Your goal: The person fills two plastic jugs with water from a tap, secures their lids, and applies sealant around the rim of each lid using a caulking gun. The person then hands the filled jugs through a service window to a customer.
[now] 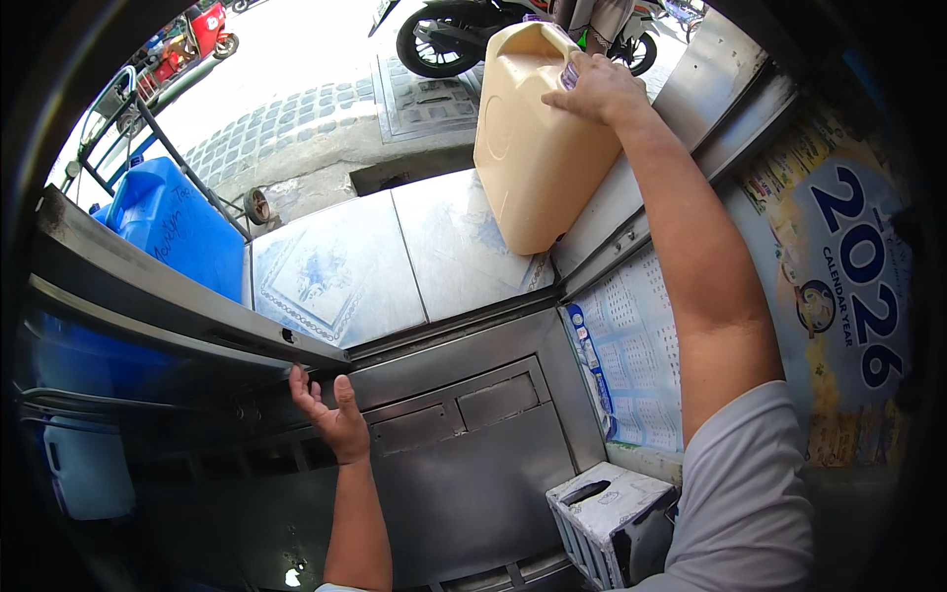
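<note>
A large beige plastic jerrycan stands slightly tilted in view on the tiled ledge at the doorway. My right hand reaches up to its top and grips it beside a purple cap; part of the cap is hidden by the fingers. Lower down, at the left, my left hand is raised with its fingers spread and nothing in it. Those fingertips are close to the end of a metal door panel's edge; whether they touch it I cannot tell.
A blue jerrycan and a hand trolley are outside at left. A motorcycle is parked beyond the ledge. Printed calendars cover the right wall. Below them sits a worn box with a slot in its top.
</note>
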`<state>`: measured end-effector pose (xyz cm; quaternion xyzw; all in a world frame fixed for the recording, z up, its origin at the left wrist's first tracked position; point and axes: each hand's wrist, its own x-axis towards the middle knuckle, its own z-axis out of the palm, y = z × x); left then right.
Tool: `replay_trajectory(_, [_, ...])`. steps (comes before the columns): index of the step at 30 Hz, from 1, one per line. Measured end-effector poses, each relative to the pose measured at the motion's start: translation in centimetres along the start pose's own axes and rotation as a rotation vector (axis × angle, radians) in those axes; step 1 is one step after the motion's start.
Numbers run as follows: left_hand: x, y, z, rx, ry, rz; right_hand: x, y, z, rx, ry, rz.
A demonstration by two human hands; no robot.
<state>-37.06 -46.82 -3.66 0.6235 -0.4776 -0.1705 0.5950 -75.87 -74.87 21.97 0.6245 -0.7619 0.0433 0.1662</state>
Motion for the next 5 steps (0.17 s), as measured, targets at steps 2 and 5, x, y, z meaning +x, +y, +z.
replay_trajectory(2, [3.0,0.8,-3.1,-0.039,0.071,0.041,-0.6,-0.2,-0.3,0.017,-0.029,-0.012])
replay_trajectory(5, [6.9,0.0,-4.9,-0.104,0.037,0.028,-0.5,-0.4,-1.9,-0.026,-0.137,-0.039])
